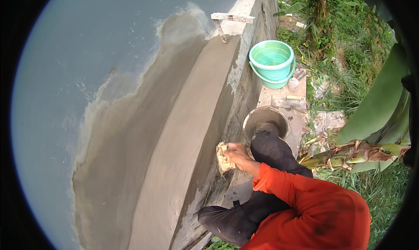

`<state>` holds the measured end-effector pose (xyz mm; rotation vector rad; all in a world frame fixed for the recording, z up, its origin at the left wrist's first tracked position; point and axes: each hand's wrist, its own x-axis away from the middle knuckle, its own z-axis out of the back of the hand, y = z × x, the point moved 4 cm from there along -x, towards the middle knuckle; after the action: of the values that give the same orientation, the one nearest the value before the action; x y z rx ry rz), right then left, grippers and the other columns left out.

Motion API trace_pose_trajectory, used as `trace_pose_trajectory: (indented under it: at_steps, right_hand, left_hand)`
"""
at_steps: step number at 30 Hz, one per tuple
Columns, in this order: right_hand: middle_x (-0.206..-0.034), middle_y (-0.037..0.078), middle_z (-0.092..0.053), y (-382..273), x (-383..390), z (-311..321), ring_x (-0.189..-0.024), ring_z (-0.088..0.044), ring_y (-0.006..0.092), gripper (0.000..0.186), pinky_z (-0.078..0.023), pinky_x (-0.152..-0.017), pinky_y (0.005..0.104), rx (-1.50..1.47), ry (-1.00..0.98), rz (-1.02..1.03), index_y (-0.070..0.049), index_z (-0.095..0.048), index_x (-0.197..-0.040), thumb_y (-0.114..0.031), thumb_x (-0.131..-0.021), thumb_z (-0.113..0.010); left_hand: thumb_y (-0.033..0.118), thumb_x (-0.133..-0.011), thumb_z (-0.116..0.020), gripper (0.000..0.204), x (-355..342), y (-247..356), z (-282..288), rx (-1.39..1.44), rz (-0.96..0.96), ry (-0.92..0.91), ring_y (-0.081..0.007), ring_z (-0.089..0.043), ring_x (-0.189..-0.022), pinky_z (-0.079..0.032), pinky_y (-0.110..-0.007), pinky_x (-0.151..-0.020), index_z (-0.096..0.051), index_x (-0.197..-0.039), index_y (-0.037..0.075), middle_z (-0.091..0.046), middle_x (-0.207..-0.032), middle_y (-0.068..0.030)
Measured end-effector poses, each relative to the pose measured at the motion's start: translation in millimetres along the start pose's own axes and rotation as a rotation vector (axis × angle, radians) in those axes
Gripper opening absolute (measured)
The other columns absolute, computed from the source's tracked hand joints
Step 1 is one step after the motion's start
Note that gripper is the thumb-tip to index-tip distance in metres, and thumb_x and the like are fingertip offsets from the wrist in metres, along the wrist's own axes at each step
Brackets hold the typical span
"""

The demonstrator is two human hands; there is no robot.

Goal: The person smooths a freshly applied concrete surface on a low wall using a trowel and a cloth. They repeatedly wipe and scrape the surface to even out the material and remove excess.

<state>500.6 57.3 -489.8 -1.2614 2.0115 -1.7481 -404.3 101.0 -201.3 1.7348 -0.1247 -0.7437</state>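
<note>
My right hand (238, 154) is closed around a ragged, pale yellow sponge (224, 157). I hold the sponge against the side of a low wall, just below the edge of its smooth grey mortar band (183, 114). The orange sleeve of that arm reaches in from the lower right. Out of view is my left hand. Near my raised knee stands a round bucket (256, 119) with grey mortar on its inside. Beyond it, a flat plastering trowel (283, 102) with a pale handle lies on a board.
A turquoise bucket (271, 60) with its handle lowered stands past the trowel. Across the wall top sits a mortar-stained wooden piece (232, 17). Wet-looking grey mortar spreads left over a blue-grey surface (65, 75). Grass, a large banana leaf (377, 106) and plant stems border the right.
</note>
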Motion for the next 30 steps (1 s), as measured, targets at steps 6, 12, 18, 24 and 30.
trace_pose_trajectory:
  at_steps: [6,12,18,24,30]
  right_hand:
    - [-0.091,0.012,-0.080,-130,-172,118,-0.080,-0.079,0.0257,0.015,-0.062,-0.074,0.0419,0.019,0.602,0.215,-0.002,-0.078,-0.103,-0.009,-0.092,-0.070]
    - [-0.090,0.016,-0.080,-44,-96,30,-0.091,-0.079,0.0256,0.022,-0.061,-0.083,0.0435,0.197,0.248,0.206,-0.001,-0.080,-0.106,-0.006,-0.087,-0.070]
    - [-0.089,0.008,-0.079,-74,-96,78,-0.074,-0.074,0.0181,0.016,-0.061,-0.066,0.0373,0.024,0.251,0.135,0.001,-0.079,-0.107,-0.001,-0.097,-0.067]
    - [-0.100,0.023,-0.079,-136,-170,82,-0.094,-0.078,0.0389,0.019,-0.059,-0.085,0.0479,0.462,0.647,0.388,0.000,-0.073,-0.105,-0.011,-0.092,-0.065]
    - [-0.084,0.003,-0.075,-13,-45,9,-0.074,-0.069,0.0128,0.019,-0.055,-0.066,0.0328,0.148,-0.234,-0.074,-0.002,-0.081,-0.107,-0.001,-0.092,-0.067]
  left_hand:
    - [0.020,-0.097,-0.074,0.020,-3,3,5,-0.003,-0.031,-0.011,-0.0280,-0.059,-0.064,-0.050,-0.044,-0.056,-0.069,-0.093,0.000,-0.068,-0.078,-0.0159]
    - [0.010,-0.098,-0.060,0.008,-1,5,6,-0.011,0.056,0.062,-0.0229,-0.052,-0.060,-0.043,-0.038,-0.050,-0.060,-0.092,0.004,-0.061,-0.077,-0.0114]
    - [0.008,-0.098,-0.058,0.011,2,13,4,-0.025,0.044,-0.006,-0.0229,-0.051,-0.060,-0.043,-0.038,-0.051,-0.058,-0.088,0.004,-0.058,-0.072,-0.0100]
    - [0.009,-0.098,-0.059,0.011,7,12,0,-0.027,0.030,0.003,-0.0231,-0.051,-0.060,-0.043,-0.039,-0.051,-0.058,-0.089,0.004,-0.058,-0.072,-0.0101]
    - [0.009,-0.098,-0.060,0.011,11,10,-4,-0.030,0.037,-0.003,-0.0232,-0.051,-0.060,-0.043,-0.039,-0.051,-0.058,-0.089,0.004,-0.058,-0.072,-0.0102]
